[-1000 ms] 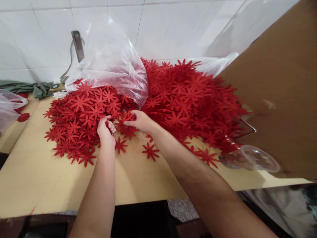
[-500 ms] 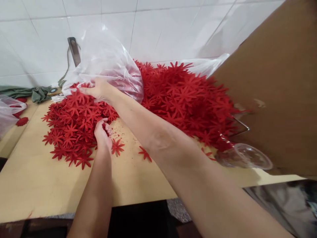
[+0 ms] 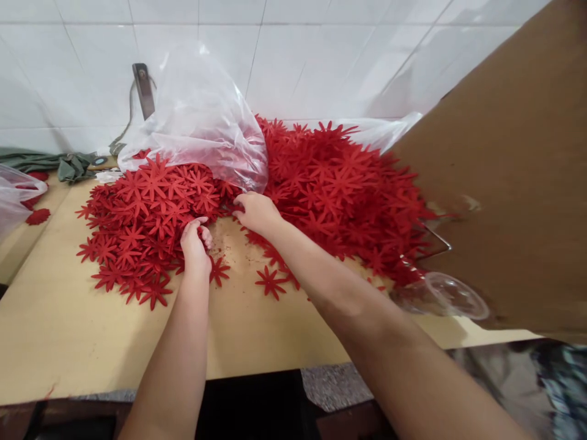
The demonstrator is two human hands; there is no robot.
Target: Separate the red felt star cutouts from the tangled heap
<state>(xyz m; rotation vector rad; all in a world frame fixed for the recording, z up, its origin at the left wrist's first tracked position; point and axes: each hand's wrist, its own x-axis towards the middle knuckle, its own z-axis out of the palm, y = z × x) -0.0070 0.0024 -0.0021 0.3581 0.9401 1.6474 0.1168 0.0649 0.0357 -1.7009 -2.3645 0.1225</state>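
A heap of red felt-like flower cutouts [image 3: 132,238] with narrow petals lies on the left of the table. At its right edge my left hand [image 3: 195,238] rests, loosely cupped, with its fingers apart and no held piece showing. My right hand [image 3: 257,212] reaches between this heap and a larger pile of red flower cutouts [image 3: 339,183]. Its fingers are bent and apart, near the red pieces under the rim of a clear plastic bag [image 3: 215,128]. Single cutouts, such as one red flower [image 3: 270,282], lie on the tabletop below.
A large cardboard sheet [image 3: 513,183] leans at the right, with a clear plastic cup [image 3: 456,296] lying before it. Green cloth [image 3: 76,168] and another plastic bag [image 3: 11,198] are at the left. White tiles [image 3: 302,67] back the wooden table [image 3: 64,342].
My right hand has left the top of the left heap and moved right and down, to between the two piles. My left hand stays nearly in place. The view has shifted slightly.
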